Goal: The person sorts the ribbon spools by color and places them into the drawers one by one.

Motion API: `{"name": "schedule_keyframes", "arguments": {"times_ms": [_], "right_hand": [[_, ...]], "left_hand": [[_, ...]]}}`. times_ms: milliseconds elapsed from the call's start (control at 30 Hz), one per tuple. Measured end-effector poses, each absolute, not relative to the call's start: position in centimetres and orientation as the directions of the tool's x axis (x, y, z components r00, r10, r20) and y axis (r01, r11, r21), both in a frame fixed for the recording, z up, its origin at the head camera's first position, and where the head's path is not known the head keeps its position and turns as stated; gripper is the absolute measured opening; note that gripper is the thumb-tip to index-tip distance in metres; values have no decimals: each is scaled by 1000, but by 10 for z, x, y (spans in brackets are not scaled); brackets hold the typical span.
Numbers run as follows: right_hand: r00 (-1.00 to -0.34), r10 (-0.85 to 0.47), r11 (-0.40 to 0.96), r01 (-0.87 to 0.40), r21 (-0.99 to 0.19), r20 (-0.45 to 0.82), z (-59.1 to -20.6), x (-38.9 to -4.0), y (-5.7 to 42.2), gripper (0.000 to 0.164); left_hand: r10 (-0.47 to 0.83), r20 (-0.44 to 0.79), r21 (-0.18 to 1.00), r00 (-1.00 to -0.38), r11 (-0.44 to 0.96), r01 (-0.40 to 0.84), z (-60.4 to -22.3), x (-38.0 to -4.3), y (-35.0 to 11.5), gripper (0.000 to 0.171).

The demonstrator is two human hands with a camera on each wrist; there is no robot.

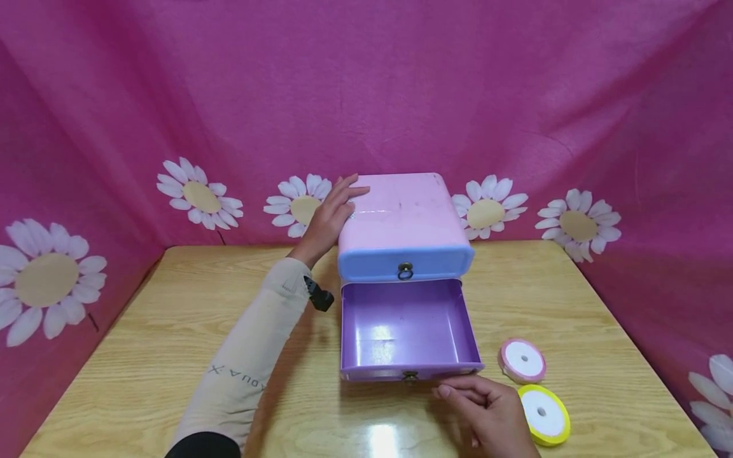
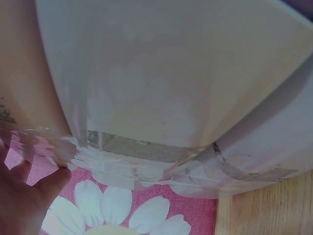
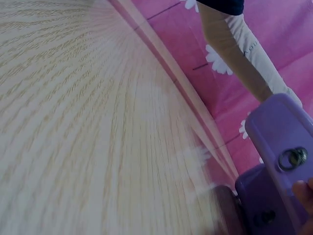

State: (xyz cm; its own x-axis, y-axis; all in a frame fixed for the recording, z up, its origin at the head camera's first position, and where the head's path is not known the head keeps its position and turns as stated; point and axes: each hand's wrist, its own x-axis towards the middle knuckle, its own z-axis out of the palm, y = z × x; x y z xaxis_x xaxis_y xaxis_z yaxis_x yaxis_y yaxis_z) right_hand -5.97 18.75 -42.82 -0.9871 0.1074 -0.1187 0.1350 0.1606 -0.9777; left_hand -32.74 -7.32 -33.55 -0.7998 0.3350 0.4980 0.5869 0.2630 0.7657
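Observation:
A small drawer unit (image 1: 401,207) with a pink top stands on the table. Its blue upper drawer (image 1: 372,264) is closed and bears a dark ring pull. Beneath it, a purple drawer (image 1: 409,324) is pulled out, with bare inside walls and floor. My left hand (image 1: 332,219) rests on the unit's upper left edge, fingers spread over the top. At the purple drawer's front right corner is my right hand (image 1: 492,407), fingertips right at the front panel. In the right wrist view a fingertip (image 3: 303,193) lies beside the ring pull (image 3: 292,159).
To the right of the drawer lie a pink-edged ribbon spool (image 1: 523,360) and a yellow-edged ribbon spool (image 1: 546,416), the yellow one close by my right hand. Another purple drawer front (image 3: 261,200) shows lower down. A pink flowered cloth (image 1: 366,95) hangs behind the wooden table (image 1: 189,305).

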Motion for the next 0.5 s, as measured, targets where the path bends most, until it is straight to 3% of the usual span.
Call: {"name": "schedule_keyframes", "arguments": {"times_ms": [233, 500], "right_hand": [[-973, 188, 256, 180, -950, -134, -428, -56, 210, 18], [-987, 151, 432, 18, -902, 53, -434, -57, 238, 11]], "left_hand": [[333, 498, 765, -801, 265, 587, -335, -330, -73, 40], [332, 488, 771, -807, 268, 577, -336, -329, -74, 40]]}}
